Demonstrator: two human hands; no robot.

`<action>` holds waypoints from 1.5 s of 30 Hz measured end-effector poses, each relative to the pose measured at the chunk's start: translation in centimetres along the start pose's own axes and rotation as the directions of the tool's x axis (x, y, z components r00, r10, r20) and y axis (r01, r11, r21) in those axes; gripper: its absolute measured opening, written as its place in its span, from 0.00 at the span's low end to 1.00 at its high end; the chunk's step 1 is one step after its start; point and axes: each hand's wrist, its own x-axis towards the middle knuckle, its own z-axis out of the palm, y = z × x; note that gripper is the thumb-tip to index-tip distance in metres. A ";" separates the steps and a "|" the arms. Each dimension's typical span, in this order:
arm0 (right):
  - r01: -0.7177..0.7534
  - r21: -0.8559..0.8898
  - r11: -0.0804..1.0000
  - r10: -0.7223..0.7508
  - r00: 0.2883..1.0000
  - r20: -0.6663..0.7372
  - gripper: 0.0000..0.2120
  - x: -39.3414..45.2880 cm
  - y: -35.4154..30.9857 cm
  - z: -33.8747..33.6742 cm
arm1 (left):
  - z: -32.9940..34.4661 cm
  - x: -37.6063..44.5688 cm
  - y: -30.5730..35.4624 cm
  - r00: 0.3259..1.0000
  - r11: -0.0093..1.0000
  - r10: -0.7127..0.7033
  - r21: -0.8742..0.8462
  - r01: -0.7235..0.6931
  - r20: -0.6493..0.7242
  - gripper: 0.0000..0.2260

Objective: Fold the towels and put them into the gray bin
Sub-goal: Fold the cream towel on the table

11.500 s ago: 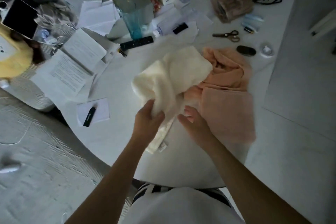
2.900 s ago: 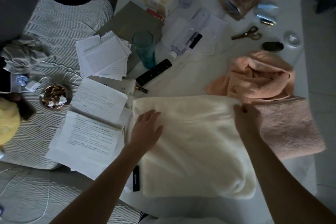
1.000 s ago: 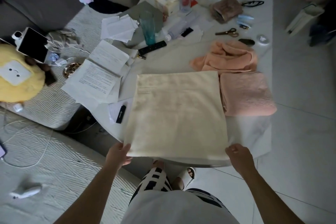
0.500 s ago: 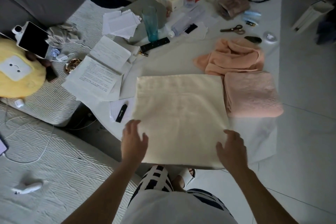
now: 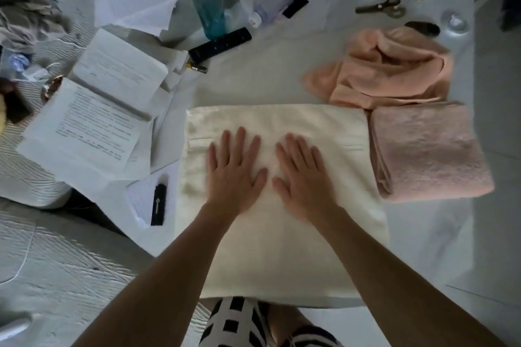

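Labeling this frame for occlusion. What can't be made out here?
Head view only:
- Gray bin: not in the frame, so its place is unknown.
- Cream towel: middle hidden under the left hand and right hand; layers underneath hidden.
- Printed pages: text too blurred to read.
- Blue glass: top cut off by the upper edge.
- Loose peach towel: folds hide its shape.

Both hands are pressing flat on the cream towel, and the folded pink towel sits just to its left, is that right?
Not quite. In the head view the folded pink towel lies to the right of the cream towel, not the left. Both the left hand and right hand do press flat on it.
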 end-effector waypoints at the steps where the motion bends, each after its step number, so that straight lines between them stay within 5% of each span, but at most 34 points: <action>1: -0.047 -0.001 0.999 0.047 0.999 -0.009 0.35 0.7 1.1 -0.1 | -0.1 1.1 -0.5 1.000 1.000 -0.007 0.006 0.007 -0.003 0.33; 6: -0.166 -0.070 0.984 0.164 0.986 -0.025 0.35 2.0 7.1 -1.4 | -1.3 5.3 -4.9 1.000 0.999 -0.022 0.025 0.022 0.013 0.33; 11: -0.259 -0.007 0.966 0.258 0.964 -0.065 0.37 2.4 4.7 -1.8 | -2.1 5.3 -4.7 0.999 0.999 -0.036 -0.030 0.035 -0.004 0.31; 14: -0.155 0.036 0.987 0.158 0.981 -0.111 0.36 2.6 1.6 -1.3 | -1.7 3.8 -0.8 0.991 0.988 0.096 -0.113 -0.107 -0.094 0.30; 17: -0.071 -0.001 0.997 0.071 0.996 -0.051 0.36 1.3 1.7 0.0 | 0.2 1.0 -0.1 0.976 0.976 0.217 -0.027 -0.217 -0.029 0.29; 24: -0.132 -0.048 0.990 0.130 0.990 -0.049 0.37 -5.3 9.2 0.4 | 0.4 -1.7 -7.5 0.998 0.999 -0.021 -0.026 0.020 -0.051 0.29; 30: -0.107 0.018 0.994 0.108 0.992 -0.059 0.36 -12.3 7.3 2.6 | 1.8 -9.5 -5.3 0.978 0.977 -0.207 -0.058 0.206 -0.014 0.28; 35: -0.016 0.000 1.000 0.016 0.999 0.033 0.35 -18.8 6.0 3.3 | 1.8 -16.7 -2.2 0.996 0.994 -0.084 -0.064 0.086 0.033 0.27; 40: 0.067 0.019 0.998 -0.068 0.994 0.089 0.38 -24.7 7.4 3.5 | 1.5 -22.5 -1.7 0.965 0.964 0.250 -0.112 -0.240 0.084 0.30; 45: 0.078 -0.022 0.997 -0.075 0.991 0.107 0.37 -26.9 9.4 2.6 | 1.4 -23.7 -3.9 0.982 0.987 0.092 0.112 -0.111 0.164 0.47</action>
